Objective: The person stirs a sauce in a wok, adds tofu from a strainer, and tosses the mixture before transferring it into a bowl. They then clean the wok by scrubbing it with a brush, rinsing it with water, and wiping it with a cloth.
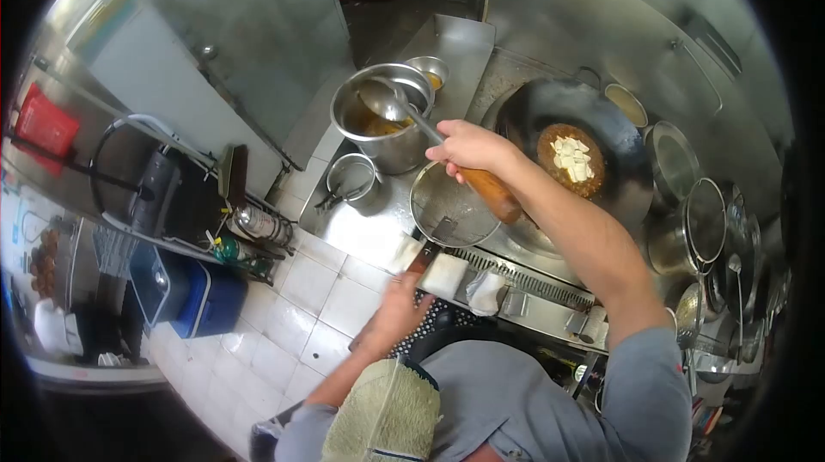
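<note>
My right hand (473, 151) is closed around the shaft of a ladle (427, 128), whose wooden handle runs back under my forearm. The ladle's bowl is tilted over a tall steel pot (397, 151) with yellowish-brown liquid inside. Below that hand lies a round mesh strainer (453, 204), its wooden handle pointing toward me. My left hand (397, 314), slightly blurred, is by the end of that handle with its fingers apart. To the right, a dark wok (623, 152) holds brown sauce (550, 178) topped with pale white pieces (573, 159).
A small steel pot (354, 180) and a small bowl (430, 71) flank the tall pot. Several strainers and pans (705, 221) hang along the right. White cloths (447, 275) lie on the stove's front edge. A blue bin (210, 299) stands on the tiled floor at left.
</note>
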Available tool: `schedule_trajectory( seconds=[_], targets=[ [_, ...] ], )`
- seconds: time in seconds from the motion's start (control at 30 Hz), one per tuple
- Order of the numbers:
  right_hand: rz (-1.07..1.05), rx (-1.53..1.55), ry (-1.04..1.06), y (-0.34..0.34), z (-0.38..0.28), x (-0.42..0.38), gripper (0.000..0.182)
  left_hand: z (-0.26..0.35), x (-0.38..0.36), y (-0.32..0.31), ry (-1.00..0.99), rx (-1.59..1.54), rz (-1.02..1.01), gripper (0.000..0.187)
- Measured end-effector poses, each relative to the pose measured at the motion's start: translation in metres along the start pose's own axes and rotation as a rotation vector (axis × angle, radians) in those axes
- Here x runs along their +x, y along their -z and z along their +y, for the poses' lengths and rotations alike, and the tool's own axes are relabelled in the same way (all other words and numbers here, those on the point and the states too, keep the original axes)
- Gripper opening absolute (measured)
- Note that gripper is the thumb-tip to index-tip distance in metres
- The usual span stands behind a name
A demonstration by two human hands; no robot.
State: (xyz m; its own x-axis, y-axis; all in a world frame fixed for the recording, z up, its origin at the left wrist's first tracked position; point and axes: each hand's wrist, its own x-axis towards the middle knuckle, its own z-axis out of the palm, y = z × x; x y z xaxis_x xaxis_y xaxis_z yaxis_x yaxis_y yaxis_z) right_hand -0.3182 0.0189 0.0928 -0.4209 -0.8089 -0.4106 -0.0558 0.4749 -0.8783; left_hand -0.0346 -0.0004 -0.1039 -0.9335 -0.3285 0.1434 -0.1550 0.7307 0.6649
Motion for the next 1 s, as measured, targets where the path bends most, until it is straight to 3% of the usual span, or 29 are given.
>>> schedule_trajectory(
  seconds=[0.07, 0.13, 0.23, 0.33, 0.5, 0.57, 0.6, 0.7, 0.77, 0.83, 0.87, 0.9, 0.97, 1.0],
  targets=[
    [-0.011, -0.066, -0.072, -0.007, -0.005, 0.015, 0.013, 0.039, 0.011, -0.015, 0.095, -0.310, -0.141, 0.050],
    [-0.067, 0.099, -0.073, -0.007, 0.001, 0.018, 0.013, 0.047, 0.020, -0.052, -0.092, -0.256, -0.197, 0.067],
    [-0.050, 0.297, 0.047, -0.008, 0.009, -0.008, 0.017, 0.052, 0.028, -0.095, -0.165, -0.106, -0.233, 0.086],
    [-0.073, 0.619, 0.092, -0.010, 0.018, -0.045, 0.028, 0.060, 0.038, -0.106, -0.120, 0.011, -0.345, 0.092],
    [-0.121, 1.205, 0.237, 0.007, 0.024, -0.117, 0.050, 0.059, 0.055, -0.131, -0.003, 0.232, -0.337, 0.081],
    [-0.229, 1.525, 0.365, 0.016, 0.036, -0.149, 0.051, 0.045, 0.062, -0.151, 0.053, 0.316, -0.383, 0.078],
    [-0.205, 1.544, 0.404, 0.023, 0.042, -0.166, 0.051, 0.029, 0.065, -0.167, 0.035, 0.311, -0.418, 0.069],
    [-0.003, 1.380, 0.438, 0.044, 0.062, -0.226, 0.058, 0.019, 0.072, -0.138, 0.137, -0.288, -0.518, 0.059],
    [0.333, 0.972, 0.304, 0.055, 0.066, -0.273, 0.068, 0.024, 0.066, -0.124, 0.491, -0.955, -0.454, 0.049],
    [0.529, 0.703, 0.221, 0.065, 0.083, -0.303, 0.078, 0.024, 0.059, -0.107, 0.785, -1.751, -0.420, 0.050],
    [0.540, 0.655, 0.227, 0.072, 0.093, -0.314, 0.084, 0.033, 0.056, -0.101, 0.750, -1.982, -0.389, 0.053],
    [0.562, 0.581, 0.191, 0.079, 0.099, -0.324, 0.083, 0.054, 0.060, -0.086, 0.699, -2.208, -0.333, 0.056],
    [0.590, 0.542, 0.184, 0.093, 0.108, -0.337, 0.081, 0.086, 0.069, -0.074, 0.841, -2.348, -0.176, 0.065],
    [0.594, 0.506, 0.197, 0.099, 0.115, -0.340, 0.081, 0.082, 0.073, -0.081, 0.810, -2.418, -0.305, 0.066]
  ],
)
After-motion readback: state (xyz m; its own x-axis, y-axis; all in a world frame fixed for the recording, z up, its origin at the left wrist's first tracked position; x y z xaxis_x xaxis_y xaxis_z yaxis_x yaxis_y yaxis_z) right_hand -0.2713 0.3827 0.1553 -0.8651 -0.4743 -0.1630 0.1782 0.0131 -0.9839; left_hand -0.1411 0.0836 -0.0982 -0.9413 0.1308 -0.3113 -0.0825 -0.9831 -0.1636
